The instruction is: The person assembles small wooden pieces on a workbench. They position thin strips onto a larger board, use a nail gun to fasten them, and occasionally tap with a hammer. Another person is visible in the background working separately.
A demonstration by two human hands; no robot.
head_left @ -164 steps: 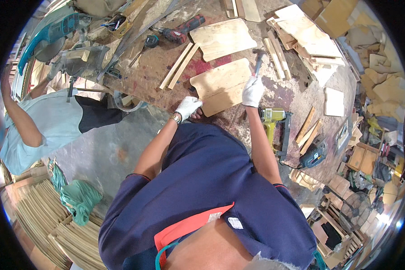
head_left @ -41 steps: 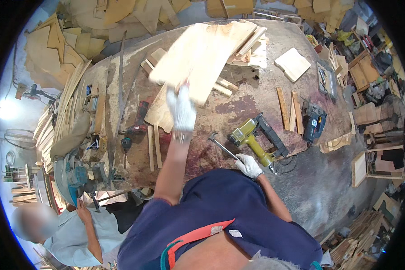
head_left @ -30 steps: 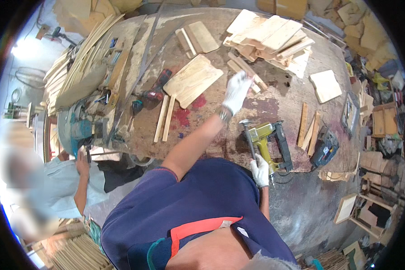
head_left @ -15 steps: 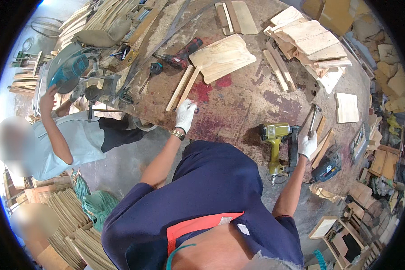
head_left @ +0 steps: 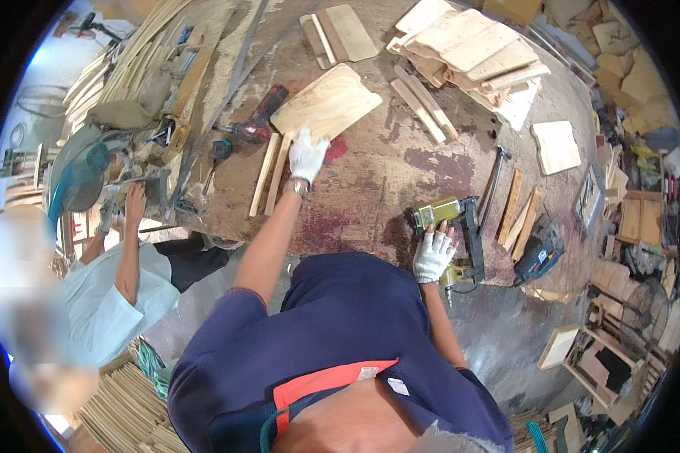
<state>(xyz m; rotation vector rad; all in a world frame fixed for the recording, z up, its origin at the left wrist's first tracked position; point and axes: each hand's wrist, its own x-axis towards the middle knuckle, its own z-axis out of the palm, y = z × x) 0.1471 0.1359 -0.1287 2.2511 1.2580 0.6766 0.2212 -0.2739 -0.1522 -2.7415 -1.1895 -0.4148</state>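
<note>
My left hand [head_left: 307,157], in a white glove, reaches out with fingers extended at the near edge of a pale wooden board [head_left: 326,102]. Two narrow wood strips [head_left: 270,175] lie just left of that hand. My right hand [head_left: 433,257], gloved with bare fingertips, lies over the handle of a yellow-green nail gun [head_left: 440,211]. Its fingers look spread, and the palm side is hidden. To the right of the nail gun lies a hammer [head_left: 495,185].
A red-and-black cordless drill [head_left: 263,117] and a tape measure [head_left: 221,149] lie left of the board. Stacked boards [head_left: 476,45] stand far right. Wood strips [head_left: 517,215] and a dark power tool [head_left: 540,257] lie at right. Another person [head_left: 117,294] works at a saw [head_left: 83,170] on the left.
My right hand has left the hammer and moved left onto the nail gun. My left hand has gone forward to the board, its curled fingers now stretched out. The view has shifted.
</note>
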